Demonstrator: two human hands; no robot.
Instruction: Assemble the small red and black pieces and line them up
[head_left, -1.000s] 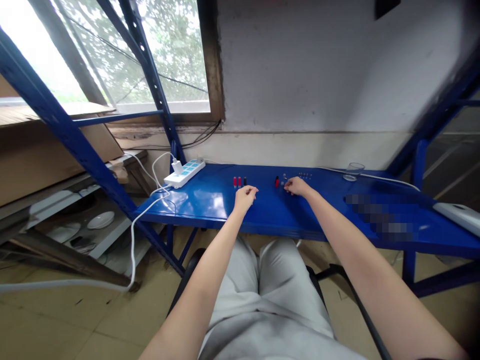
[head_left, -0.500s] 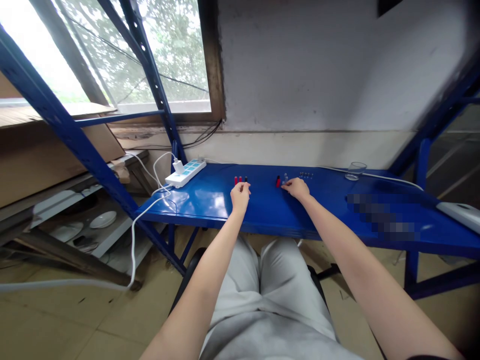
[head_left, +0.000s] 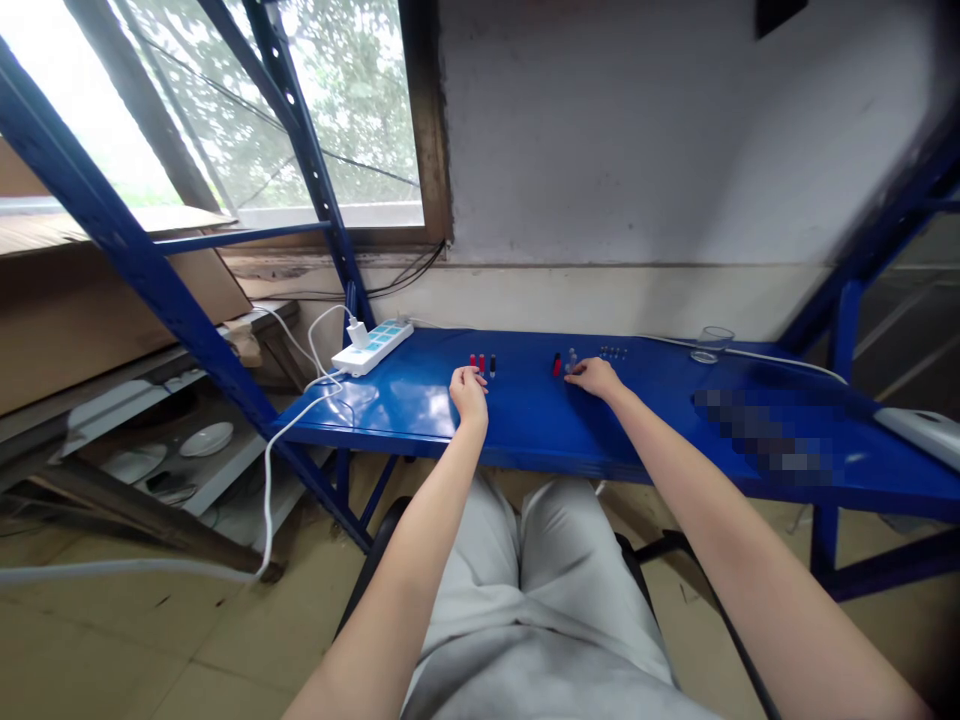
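Observation:
On the blue tabletop [head_left: 517,425], my left hand [head_left: 469,393] is closed, its fingertips at the lower ends of two small red cylinders [head_left: 477,361]. Whether it grips one of them is hidden. Just right of those fingers stands a small black-topped cylinder [head_left: 493,364], apart from the hand. My right hand [head_left: 595,379] is closed too, fingertips low beside some small clear pieces [head_left: 572,357]. What it pinches is too small to make out. Left of its fingertips stands a small red-and-black cylinder [head_left: 556,364].
Several tiny shiny pieces [head_left: 613,351] lie behind my right hand. A clear glass cup [head_left: 711,345] stands farther right, by a white cable. At the left end is a white power strip [head_left: 373,347] with a plug. A pixelated dark thing [head_left: 772,435] lies on the right.
My left hand has moved slightly left and towards me, away from the black-topped cylinder, which now shows fully. My right hand has stayed almost in place.

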